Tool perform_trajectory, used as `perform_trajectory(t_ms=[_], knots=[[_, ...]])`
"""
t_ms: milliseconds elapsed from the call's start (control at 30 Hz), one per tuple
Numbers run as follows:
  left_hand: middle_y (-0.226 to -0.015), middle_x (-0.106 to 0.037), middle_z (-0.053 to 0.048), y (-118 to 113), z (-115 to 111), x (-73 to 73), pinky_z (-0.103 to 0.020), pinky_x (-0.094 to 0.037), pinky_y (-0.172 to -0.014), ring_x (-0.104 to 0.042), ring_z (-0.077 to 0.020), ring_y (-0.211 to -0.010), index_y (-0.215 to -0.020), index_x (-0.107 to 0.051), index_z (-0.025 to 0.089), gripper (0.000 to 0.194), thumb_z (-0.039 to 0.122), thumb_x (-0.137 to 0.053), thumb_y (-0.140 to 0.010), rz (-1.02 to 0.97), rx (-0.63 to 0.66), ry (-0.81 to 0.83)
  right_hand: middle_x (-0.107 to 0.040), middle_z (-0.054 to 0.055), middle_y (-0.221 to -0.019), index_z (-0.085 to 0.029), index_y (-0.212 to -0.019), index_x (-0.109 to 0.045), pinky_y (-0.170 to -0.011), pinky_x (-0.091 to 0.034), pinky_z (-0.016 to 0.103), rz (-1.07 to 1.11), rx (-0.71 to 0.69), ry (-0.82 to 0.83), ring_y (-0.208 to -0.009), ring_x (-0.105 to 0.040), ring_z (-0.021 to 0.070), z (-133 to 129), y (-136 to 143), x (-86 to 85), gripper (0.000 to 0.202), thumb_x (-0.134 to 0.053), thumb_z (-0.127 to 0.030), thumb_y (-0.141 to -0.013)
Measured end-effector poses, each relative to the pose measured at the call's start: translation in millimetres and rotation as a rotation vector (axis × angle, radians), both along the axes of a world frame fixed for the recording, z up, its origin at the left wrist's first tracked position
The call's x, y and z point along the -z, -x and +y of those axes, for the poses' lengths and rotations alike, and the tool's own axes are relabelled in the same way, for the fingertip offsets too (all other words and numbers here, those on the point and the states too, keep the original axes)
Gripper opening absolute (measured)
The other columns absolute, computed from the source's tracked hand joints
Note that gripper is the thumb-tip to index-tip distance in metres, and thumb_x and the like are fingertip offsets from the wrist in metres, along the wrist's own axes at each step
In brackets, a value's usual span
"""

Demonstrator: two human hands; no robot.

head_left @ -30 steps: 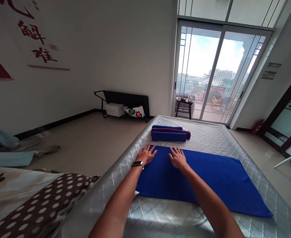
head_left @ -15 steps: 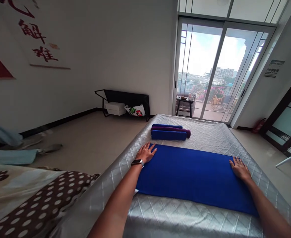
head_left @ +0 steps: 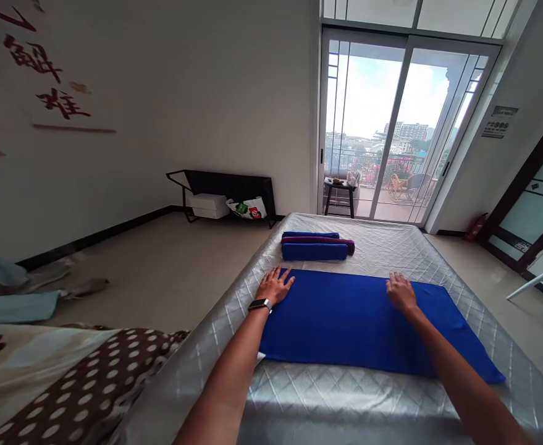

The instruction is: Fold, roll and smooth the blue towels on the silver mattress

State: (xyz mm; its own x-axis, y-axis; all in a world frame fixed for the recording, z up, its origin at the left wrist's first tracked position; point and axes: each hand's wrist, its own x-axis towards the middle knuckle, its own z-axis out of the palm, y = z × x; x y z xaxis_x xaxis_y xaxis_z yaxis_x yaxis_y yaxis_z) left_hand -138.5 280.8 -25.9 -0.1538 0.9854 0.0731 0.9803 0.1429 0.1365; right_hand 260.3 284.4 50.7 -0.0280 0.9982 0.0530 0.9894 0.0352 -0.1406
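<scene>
A blue towel (head_left: 340, 321) lies spread flat across the silver quilted mattress (head_left: 317, 395). My left hand (head_left: 273, 286) rests on its far left corner, fingers spread, with a watch on the wrist. Over the towel's far edge, right of the middle, is my right hand (head_left: 401, 293); its fingers are extended and it holds nothing. Whether that palm touches the cloth I cannot tell. Beyond the towel lie rolled towels: a blue roll (head_left: 314, 251) in front, a purple roll (head_left: 350, 246) behind it, and another blue roll (head_left: 311, 235) at the back.
At left is a bed cover with brown polka dots (head_left: 99, 371), with pale blue fabric (head_left: 16, 306) near it. A black rack (head_left: 227, 184) holding a white box (head_left: 209, 205) stands by the wall. Sliding glass doors (head_left: 368, 123) and a small stool (head_left: 340, 191) are beyond the mattress.
My right hand has moved left, from the towel's far right corner inward along the far edge. The left hand stays on its corner. The view has shifted slightly right.
</scene>
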Motion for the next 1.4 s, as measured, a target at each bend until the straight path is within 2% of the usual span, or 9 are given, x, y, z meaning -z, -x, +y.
perform_trajectory(t_ms=[167, 267, 367, 500, 633, 800, 1067, 1267, 1400], knots=[[-0.164, -0.031, -0.005, -1, 0, -0.6, -0.047, -0.018, -0.123, -0.024, -0.0258, -0.152, -0.155, -0.034, 0.029, 0.062, 0.055, -0.024, -0.100, -0.008, -0.009, 0.008, -0.028, 0.007, -0.164, -0.018, -0.158, -0.029, -0.124, -0.012, 0.036, 0.056, -0.356, 0.050, -0.153, -0.018, 0.0184, -11, 107, 22.1, 0.057, -0.026, -0.042, -0.106], [-0.164, -0.030, -0.004, 0, 1, 0.1, -0.045, -0.018, -0.123, -0.023, -0.0246, -0.152, -0.156, -0.033, 0.030, 0.062, 0.055, -0.023, -0.100, -0.005, -0.010, 0.019, -0.024, 0.008, -0.165, -0.018, -0.159, -0.025, -0.124, -0.011, 0.041, 0.072, -0.392, 0.113, -0.154, -0.015, 0.0203, -10, 123, 33.3, 0.063, -0.022, -0.048, -0.105], [-0.164, -0.030, -0.005, 2, 3, 1.3, -0.045, -0.018, -0.123, -0.023, -0.0251, -0.152, -0.156, -0.033, 0.030, 0.062, 0.055, -0.024, -0.100, 0.003, -0.011, 0.032, -0.024, 0.006, -0.165, -0.019, -0.160, -0.024, -0.124, -0.009, 0.042, 0.028, -0.311, 0.135, -0.154, -0.014, 0.0190, 1, 80, 39.9, 0.063, -0.018, -0.049, -0.104], [-0.164, -0.030, -0.005, 2, 3, 2.0, -0.047, -0.018, -0.123, -0.024, -0.0260, -0.152, -0.157, -0.030, 0.030, 0.063, 0.056, -0.023, -0.100, 0.007, -0.014, 0.043, -0.025, 0.003, -0.166, -0.028, -0.159, -0.027, -0.123, -0.014, 0.044, -0.045, -0.070, 0.097, -0.152, -0.019, 0.0192, 16, -34, 42.8, 0.060, -0.022, -0.053, -0.104], [-0.165, -0.027, -0.008, -1, 0, -2.9, -0.048, -0.018, -0.123, -0.022, -0.0270, -0.152, -0.158, -0.028, 0.027, 0.064, 0.055, -0.021, -0.100, 0.000, -0.013, 0.061, -0.033, 0.010, -0.161, -0.025, -0.148, -0.045, -0.119, -0.018, 0.061, -0.079, 0.078, 0.053, -0.145, -0.032, 0.0323, 20, -128, 36.5, 0.059, -0.053, -0.054, -0.097], [-0.166, -0.023, -0.014, -4, -5, -15.4, -0.050, -0.020, -0.122, -0.022, -0.0288, -0.152, -0.158, -0.028, 0.022, 0.062, 0.048, -0.024, -0.102, 0.011, 0.006, 0.055, -0.033, 0.014, -0.161, -0.018, -0.151, -0.041, -0.121, -0.020, 0.054, -0.064, 0.131, 0.039, -0.146, -0.032, 0.0303, 17, -160, 29.5, 0.055, -0.040, -0.046, -0.103], [-0.163, -0.033, -0.007, -20, -84, 2.1, -0.048, -0.023, -0.122, -0.027, -0.0248, -0.151, -0.152, -0.040, 0.027, 0.055, 0.047, -0.025, -0.103, 0.057, 0.317, -0.130, -0.029, 0.012, -0.163, -0.010, -0.156, -0.033, -0.123, -0.018, 0.045, 0.019, -0.156, -0.028, -0.152, -0.020, 0.0253, -30, -62, 29.2, 0.059, -0.021, -0.035, -0.104], [-0.165, -0.027, -0.002, -34, -140, 6.9, -0.049, -0.018, -0.123, -0.022, -0.0254, -0.153, -0.154, -0.034, 0.035, 0.057, 0.055, -0.031, -0.101, 0.077, 0.300, -0.069, -0.025, 0.012, -0.163, -0.010, -0.158, -0.026, -0.124, -0.015, 0.043, 0.134, -0.478, 0.122, -0.153, -0.017, 0.0223, -90, 72, 28.5, 0.067, -0.017, -0.048, -0.104], [-0.165, -0.025, -0.004, -36, -148, -1.8, -0.050, -0.018, -0.122, -0.022, -0.0272, -0.152, -0.155, -0.030, 0.033, 0.061, 0.058, -0.032, -0.100, 0.070, 0.267, 0.018, -0.018, 0.012, -0.164, -0.009, -0.159, -0.021, -0.124, -0.012, 0.044, 0.176, -0.548, 0.133, -0.154, -0.014, 0.0230, -116, 116, 34.5, 0.071, -0.020, -0.053, -0.103]])
